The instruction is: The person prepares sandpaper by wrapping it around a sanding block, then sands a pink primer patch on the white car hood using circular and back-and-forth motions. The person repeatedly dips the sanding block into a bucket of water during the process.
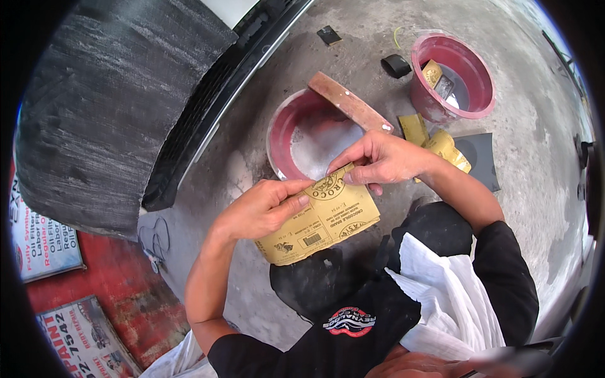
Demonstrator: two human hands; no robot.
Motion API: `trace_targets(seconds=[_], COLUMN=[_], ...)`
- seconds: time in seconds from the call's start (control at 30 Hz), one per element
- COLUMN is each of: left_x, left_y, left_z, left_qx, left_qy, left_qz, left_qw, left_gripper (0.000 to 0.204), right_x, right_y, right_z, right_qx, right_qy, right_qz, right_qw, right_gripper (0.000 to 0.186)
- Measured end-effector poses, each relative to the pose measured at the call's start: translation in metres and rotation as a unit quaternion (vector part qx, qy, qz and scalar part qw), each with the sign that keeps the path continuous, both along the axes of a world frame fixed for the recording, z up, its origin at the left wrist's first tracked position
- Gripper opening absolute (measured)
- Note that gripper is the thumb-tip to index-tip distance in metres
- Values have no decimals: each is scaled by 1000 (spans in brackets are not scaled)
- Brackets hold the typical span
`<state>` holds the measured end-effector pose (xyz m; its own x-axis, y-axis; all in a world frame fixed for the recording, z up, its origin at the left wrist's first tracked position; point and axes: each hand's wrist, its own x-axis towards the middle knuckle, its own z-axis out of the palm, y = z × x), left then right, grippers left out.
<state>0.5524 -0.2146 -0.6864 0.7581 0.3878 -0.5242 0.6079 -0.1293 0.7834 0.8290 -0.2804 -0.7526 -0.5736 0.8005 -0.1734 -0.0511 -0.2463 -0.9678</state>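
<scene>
Left hand point(261, 209) and right hand point(386, 160) pinch the yellow sheet point(322, 220) along its far edge — even tension should avoid creases.

Your left hand point(272, 206) is closed in a pinch; your right hand point(386, 160), at its two o'clock, pinches likewise.

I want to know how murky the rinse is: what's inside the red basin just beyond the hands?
The red basin holds cloudy, whitish liquid. Its bottom can't be seen, and the brown bar and right hand hide part of its right side.
</scene>
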Motion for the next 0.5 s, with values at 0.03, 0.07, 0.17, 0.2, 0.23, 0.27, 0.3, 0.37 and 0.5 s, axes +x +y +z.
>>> trace_targets(seconds=[0.03, 0.07, 0.17, 0.2, 0.23, 0.27, 0.3, 0.37, 0.5], left_x=[2, 3, 8, 6, 2, 1, 0, -6, -77], left_y=[-2, -3, -1, -4, -6, -7, -4, 6, 38], left_z=[6, 10, 4, -4, -17, -23, -24, -16, -8], left_qx=[39, 81, 140, 179, 218, 253, 243, 223, 75], left_qy=[15, 31, 73, 41, 8, -27, -5, 36, 29], left_qz=[-15, -30, -38, -30, -24, -19, -35, -67, 85], left_qw=[999, 996, 987, 983, 976, 967, 969, 972, 993], left_gripper=[41, 41, 41, 40, 40, 39, 37, 33, 31], right_x=[-2, -4, -7, -9, -11, -11, -11, -8, 13], right_y=[-2, -1, 2, 5, 7, 8, 8, 8, 12], right_z=[-4, -7, -21, -24, -27, -29, -28, -22, -47], right_qx=[-3, -4, 5, 18, 30, 39, 24, -7, -23], right_qy=[-5, -8, 5, -4, -12, -24, -25, -28, 66], right_qz=[-11, -20, -57, -65, -73, -85, -87, -92, -215], right_qw=[1000, 1000, 998, 998, 997, 995, 996, 995, 974], right_gripper=[30, 28, 27, 27, 26, 26, 26, 25, 24])
